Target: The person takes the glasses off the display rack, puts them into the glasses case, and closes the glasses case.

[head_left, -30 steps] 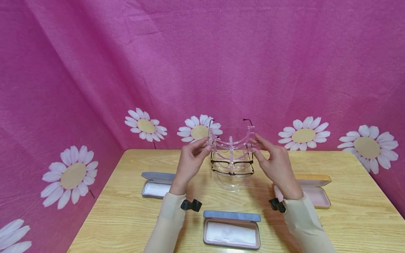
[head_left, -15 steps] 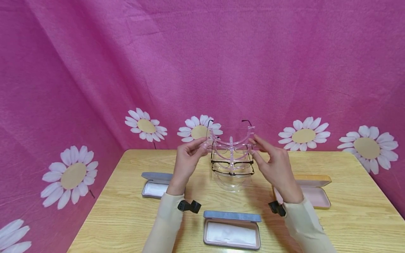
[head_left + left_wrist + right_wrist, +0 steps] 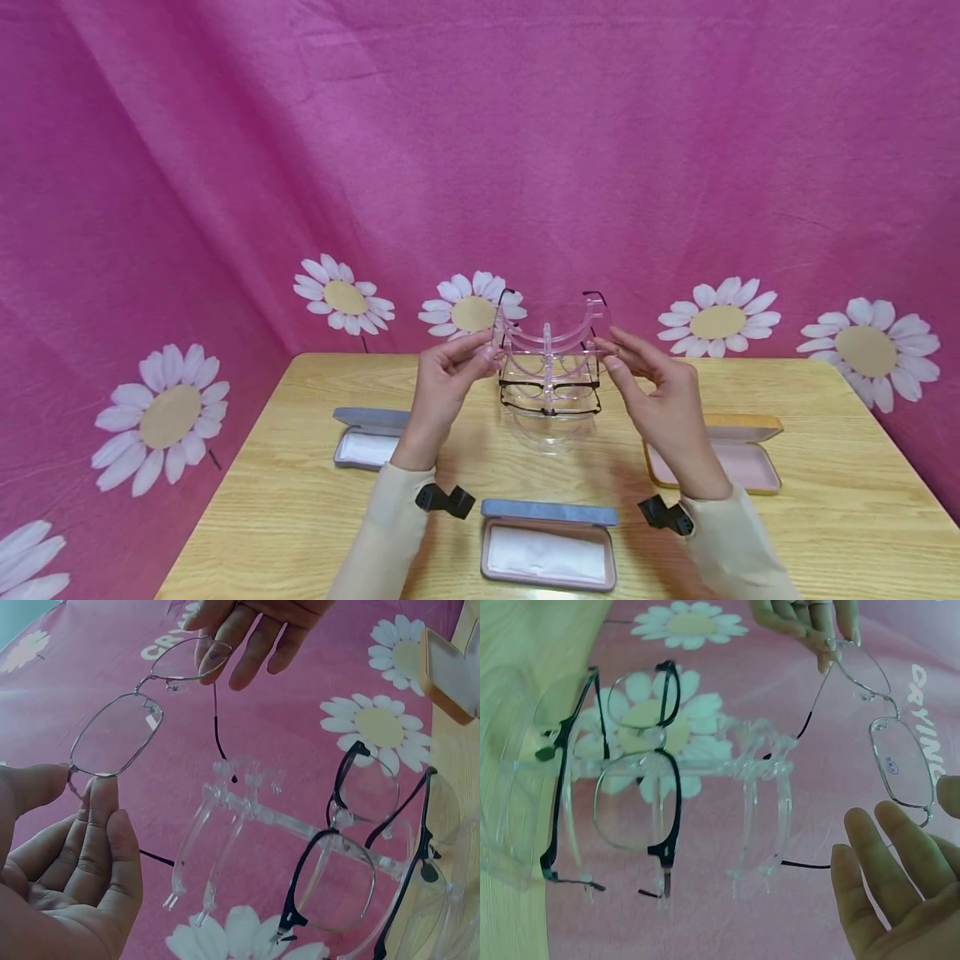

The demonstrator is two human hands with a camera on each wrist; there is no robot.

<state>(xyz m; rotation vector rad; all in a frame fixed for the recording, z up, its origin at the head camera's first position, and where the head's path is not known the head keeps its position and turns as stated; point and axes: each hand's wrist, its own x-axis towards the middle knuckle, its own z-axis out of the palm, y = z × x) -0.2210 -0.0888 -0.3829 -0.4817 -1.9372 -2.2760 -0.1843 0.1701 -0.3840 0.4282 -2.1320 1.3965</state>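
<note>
Thin metal-rimmed glasses (image 3: 116,735) are held up at the top of a clear display stand (image 3: 547,343), lenses towards me and dark-tipped temples stretching back past it. My left hand (image 3: 437,392) pinches them at the left hinge between thumb and fingers. Around the right hinge my right hand (image 3: 667,400) has a light hold, thumb on one side and fairly straight fingers on the other. Lower on the stand hang black-browed glasses (image 3: 667,761) and, beneath these, dark-framed glasses (image 3: 562,765).
Three cases lie with lids raised on the wooden table (image 3: 255,517): a grey one (image 3: 375,423) at left, a blue-grey one (image 3: 550,512) in front, both with white cloths, and an orange one (image 3: 750,427) at right. A pink flowered cloth (image 3: 480,167) hangs behind.
The metal-rimmed glasses have shifted slightly right, their temple tips a little lower. My right hand has moved slightly right and down; my left has shifted a little left.
</note>
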